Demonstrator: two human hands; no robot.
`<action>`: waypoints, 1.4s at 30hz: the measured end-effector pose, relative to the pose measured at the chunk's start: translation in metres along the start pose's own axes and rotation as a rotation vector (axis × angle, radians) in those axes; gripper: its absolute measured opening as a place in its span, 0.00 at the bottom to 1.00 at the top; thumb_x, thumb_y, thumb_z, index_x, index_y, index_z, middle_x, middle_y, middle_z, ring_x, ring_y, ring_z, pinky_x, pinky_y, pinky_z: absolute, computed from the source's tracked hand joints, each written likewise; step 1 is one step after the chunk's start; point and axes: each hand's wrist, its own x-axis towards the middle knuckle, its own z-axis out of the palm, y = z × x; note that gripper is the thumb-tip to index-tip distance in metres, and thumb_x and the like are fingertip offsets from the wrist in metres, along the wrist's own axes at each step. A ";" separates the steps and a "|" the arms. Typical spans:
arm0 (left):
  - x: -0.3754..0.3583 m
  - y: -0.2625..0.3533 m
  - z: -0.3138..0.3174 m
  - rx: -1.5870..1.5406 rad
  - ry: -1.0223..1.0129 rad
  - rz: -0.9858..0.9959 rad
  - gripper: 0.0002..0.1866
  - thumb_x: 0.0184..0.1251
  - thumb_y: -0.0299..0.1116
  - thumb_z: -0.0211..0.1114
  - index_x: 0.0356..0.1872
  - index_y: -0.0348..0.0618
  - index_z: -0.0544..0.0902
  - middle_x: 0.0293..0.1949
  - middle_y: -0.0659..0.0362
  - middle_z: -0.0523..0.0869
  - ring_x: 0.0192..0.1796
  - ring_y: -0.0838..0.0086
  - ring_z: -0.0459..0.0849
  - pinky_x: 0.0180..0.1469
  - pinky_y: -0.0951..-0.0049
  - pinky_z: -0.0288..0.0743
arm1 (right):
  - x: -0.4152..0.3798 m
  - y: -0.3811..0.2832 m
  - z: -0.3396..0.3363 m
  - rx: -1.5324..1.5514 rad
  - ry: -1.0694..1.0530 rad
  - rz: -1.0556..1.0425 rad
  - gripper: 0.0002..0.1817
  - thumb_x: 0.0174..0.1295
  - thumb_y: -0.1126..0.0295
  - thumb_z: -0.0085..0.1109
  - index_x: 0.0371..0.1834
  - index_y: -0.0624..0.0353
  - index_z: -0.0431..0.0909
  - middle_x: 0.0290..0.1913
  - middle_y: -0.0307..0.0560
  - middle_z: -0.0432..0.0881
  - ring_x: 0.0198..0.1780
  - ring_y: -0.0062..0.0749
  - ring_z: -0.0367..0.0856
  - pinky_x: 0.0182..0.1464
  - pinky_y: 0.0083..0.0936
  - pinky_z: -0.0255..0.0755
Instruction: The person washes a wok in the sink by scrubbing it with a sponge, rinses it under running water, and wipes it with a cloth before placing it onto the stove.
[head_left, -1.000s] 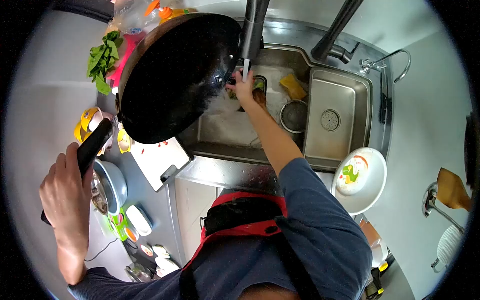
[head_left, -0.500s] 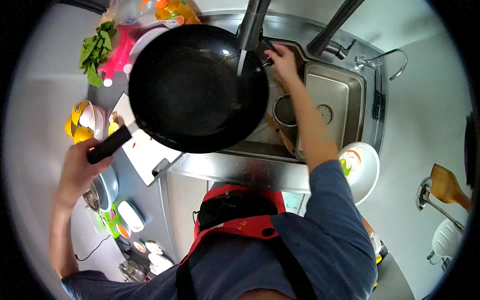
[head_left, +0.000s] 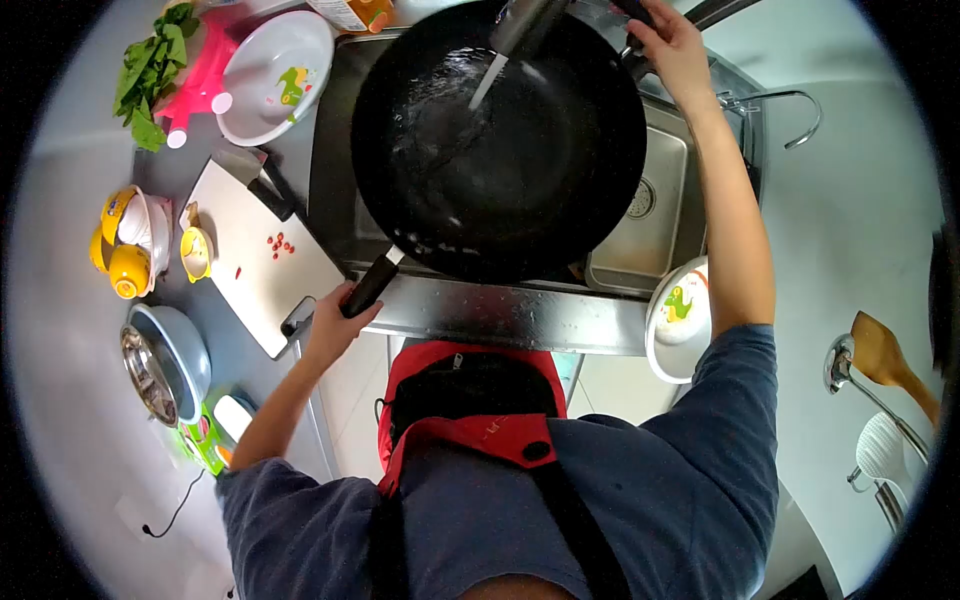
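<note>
One black wok (head_left: 540, 180), wet and glossy inside, held over the sink (head_left: 500, 312), left hand (head_left: 338, 325) clasping its long handle (head_left: 370, 286), right hand (head_left: 678, 52) gripping the opposite handle, larger basin (head_left: 335, 190) mostly hidden beneath.

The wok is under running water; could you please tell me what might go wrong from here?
Water striking the wok could splash the cutting board. If the left hand or right hand slips, the wok might tip and spill over the sink edge. The right arm might knock the bowl close beside it.
</note>
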 end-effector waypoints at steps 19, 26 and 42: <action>0.025 0.041 -0.123 0.012 -0.129 -0.045 0.16 0.56 0.35 0.72 0.41 0.38 0.79 0.18 0.68 0.74 0.18 0.88 0.69 0.18 0.83 0.60 | 0.013 0.048 -0.016 0.035 -0.013 0.130 0.19 0.64 0.74 0.56 0.59 0.53 0.76 0.41 0.30 0.84 0.24 0.04 0.65 0.23 0.06 0.56; 0.063 0.022 -0.064 0.033 -0.140 0.041 0.17 0.56 0.34 0.72 0.42 0.37 0.77 0.22 0.64 0.78 0.20 0.85 0.70 0.21 0.81 0.61 | -0.002 -0.026 -0.029 -0.083 0.094 0.132 0.18 0.61 0.80 0.56 0.55 0.66 0.74 0.33 0.33 0.81 0.28 0.10 0.70 0.26 0.10 0.61; 0.048 0.068 -0.092 0.481 0.688 0.303 0.16 0.54 0.36 0.71 0.43 0.47 0.80 0.27 0.54 0.84 0.27 0.62 0.84 0.30 0.68 0.76 | -0.010 0.033 -0.047 0.441 0.147 -0.096 0.20 0.65 0.82 0.49 0.60 0.62 0.66 0.55 0.50 0.79 0.53 0.28 0.78 0.41 0.15 0.66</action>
